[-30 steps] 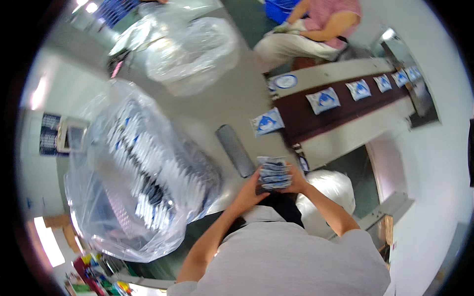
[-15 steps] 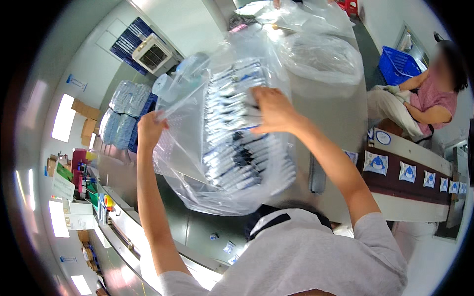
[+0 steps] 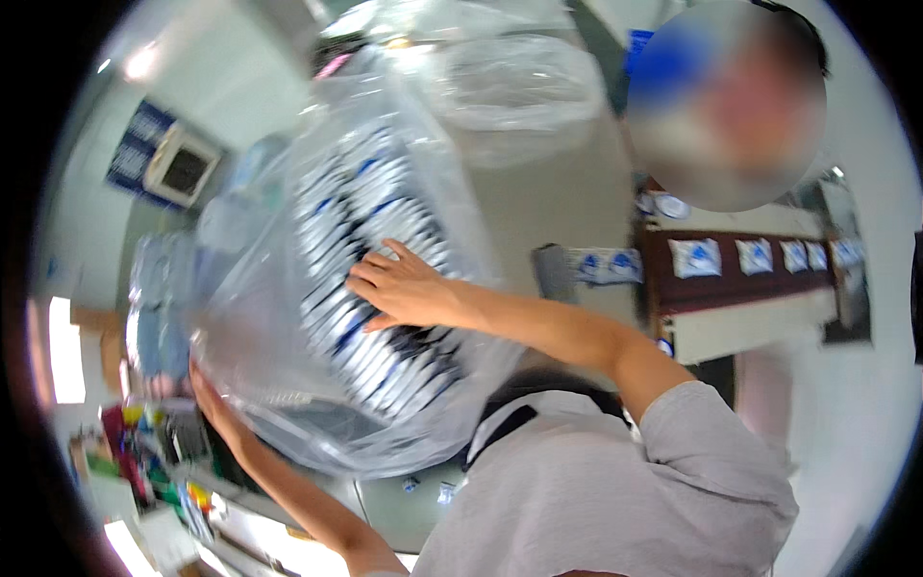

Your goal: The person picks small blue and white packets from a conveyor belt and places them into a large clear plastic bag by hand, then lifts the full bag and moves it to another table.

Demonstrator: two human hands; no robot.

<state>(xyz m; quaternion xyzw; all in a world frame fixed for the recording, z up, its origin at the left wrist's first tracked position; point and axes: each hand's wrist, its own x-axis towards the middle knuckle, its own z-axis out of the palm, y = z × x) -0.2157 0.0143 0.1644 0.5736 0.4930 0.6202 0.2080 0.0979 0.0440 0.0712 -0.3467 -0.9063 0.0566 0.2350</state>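
Since half a second ago the big clear plastic bag (image 3: 317, 288) has swung lower and nearer, and the right hand (image 3: 404, 288) now lies flat on its side, fingers spread over the rows of silver sachets (image 3: 375, 346) beneath them. The left hand (image 3: 207, 394) grips the bag's lower left edge, fingers mostly hidden behind the film.

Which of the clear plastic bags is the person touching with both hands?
The big clear bag full of white-and-blue packets, with the right hand on it; the other bag behind lies untouched.
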